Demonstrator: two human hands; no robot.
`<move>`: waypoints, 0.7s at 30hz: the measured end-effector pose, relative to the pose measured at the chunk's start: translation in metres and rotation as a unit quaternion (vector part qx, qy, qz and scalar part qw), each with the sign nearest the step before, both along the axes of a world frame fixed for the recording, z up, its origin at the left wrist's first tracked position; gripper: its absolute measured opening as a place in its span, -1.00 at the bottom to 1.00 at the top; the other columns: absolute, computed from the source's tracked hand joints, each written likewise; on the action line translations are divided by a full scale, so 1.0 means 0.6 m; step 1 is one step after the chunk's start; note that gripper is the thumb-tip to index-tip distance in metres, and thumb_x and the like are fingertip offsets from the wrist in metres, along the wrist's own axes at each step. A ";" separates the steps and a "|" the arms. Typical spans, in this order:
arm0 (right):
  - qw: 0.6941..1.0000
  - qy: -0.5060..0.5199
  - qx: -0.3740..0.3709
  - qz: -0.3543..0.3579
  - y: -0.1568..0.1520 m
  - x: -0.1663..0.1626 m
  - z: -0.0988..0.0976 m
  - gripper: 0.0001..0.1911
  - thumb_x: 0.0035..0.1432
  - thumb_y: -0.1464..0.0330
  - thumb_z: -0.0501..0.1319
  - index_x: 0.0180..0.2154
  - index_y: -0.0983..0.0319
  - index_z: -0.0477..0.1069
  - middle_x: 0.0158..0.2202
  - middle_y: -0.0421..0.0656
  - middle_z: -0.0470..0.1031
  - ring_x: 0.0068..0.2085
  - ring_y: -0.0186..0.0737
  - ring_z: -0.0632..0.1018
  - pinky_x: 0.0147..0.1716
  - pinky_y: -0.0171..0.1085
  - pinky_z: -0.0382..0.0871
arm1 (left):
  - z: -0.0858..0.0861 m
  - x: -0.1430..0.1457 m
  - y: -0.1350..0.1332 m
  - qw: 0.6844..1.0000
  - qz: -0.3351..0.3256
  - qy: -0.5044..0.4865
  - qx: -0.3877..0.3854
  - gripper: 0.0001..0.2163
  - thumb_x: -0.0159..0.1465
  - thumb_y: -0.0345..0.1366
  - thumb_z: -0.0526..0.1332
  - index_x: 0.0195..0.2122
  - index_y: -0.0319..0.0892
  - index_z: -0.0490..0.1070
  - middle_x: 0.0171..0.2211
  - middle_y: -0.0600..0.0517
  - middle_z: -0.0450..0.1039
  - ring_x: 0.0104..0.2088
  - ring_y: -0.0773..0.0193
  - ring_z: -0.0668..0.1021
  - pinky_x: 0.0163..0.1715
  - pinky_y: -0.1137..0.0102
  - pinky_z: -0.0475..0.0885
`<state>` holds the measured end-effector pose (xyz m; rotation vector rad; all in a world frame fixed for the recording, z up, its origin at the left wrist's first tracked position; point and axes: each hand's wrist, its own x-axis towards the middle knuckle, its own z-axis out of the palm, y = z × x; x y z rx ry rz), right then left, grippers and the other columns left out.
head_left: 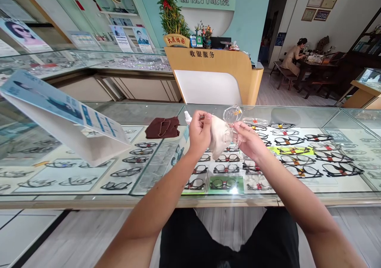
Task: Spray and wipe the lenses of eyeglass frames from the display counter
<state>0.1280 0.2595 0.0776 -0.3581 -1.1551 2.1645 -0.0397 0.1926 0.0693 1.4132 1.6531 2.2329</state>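
Note:
Above the glass counter, my left hand (200,131) is closed on a white cloth (219,136), which hangs in folds from the fingers. My right hand (249,140) pinches a pair of clear-framed eyeglasses (233,114). One lens rim stands up beyond the fingers, while the lower part of the frame meets the cloth and is partly hidden. Just behind my left hand shows the white nozzle of a spray bottle (187,117). A dark brown cloth pouch (162,128) lies on the counter to the left.
Under the glass top of the display counter (205,199) lie rows of eyeglasses (226,168). A folded advertising card (65,115) stands at the left. Beyond are a wooden cashier desk (211,61) and a seated person (293,57) at a table.

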 end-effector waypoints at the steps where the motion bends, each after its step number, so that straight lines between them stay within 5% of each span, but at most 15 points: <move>1: 1.000 -0.002 0.001 -0.007 0.001 -0.001 -0.002 -0.63 -0.07 0.16 0.64 -0.36 0.14 0.54 -0.30 -0.27 0.59 -0.32 -0.31 0.52 -0.25 -0.29 0.43 | -0.001 0.001 0.000 1.000 0.008 0.002 0.002 -0.44 0.34 0.35 0.20 -0.33 -0.12 0.33 -0.51 0.16 0.23 -0.54 0.41 0.23 -0.54 0.40 0.13; 8: 0.998 -0.010 0.031 -0.056 0.002 0.002 0.007 -0.58 -0.19 0.09 0.67 -0.39 0.13 0.59 -0.34 -0.24 0.60 -0.30 -0.29 0.51 -0.22 -0.26 0.41 | -0.004 0.001 0.000 0.999 0.040 -0.003 -0.009 -0.42 0.33 0.38 0.19 -0.34 -0.12 0.33 -0.46 0.11 0.32 -0.46 0.36 0.33 -0.44 0.39 0.28; 14: 0.988 -0.055 0.095 -0.105 0.012 0.015 0.023 -0.57 -0.18 0.02 0.64 -0.44 0.14 0.58 -0.39 -0.26 0.56 -0.35 -0.30 0.44 -0.23 -0.24 0.33 | 0.005 -0.014 0.000 0.982 -0.112 -0.086 -0.128 -0.46 0.21 0.32 0.37 -0.28 -0.10 0.38 -0.52 0.16 0.27 -0.53 0.38 0.27 -0.52 0.43 0.18; 21: 0.984 -0.109 0.091 -0.110 0.026 0.029 0.039 -0.49 -0.35 0.00 0.68 -0.45 0.16 0.60 -0.40 -0.23 0.58 -0.34 -0.28 0.47 -0.24 -0.22 0.30 | 0.024 -0.026 -0.007 0.946 -0.230 -0.075 -0.214 -0.45 0.10 0.25 0.48 -0.21 -0.15 0.52 -0.37 0.04 0.48 -0.40 0.32 0.45 -0.40 0.41 0.37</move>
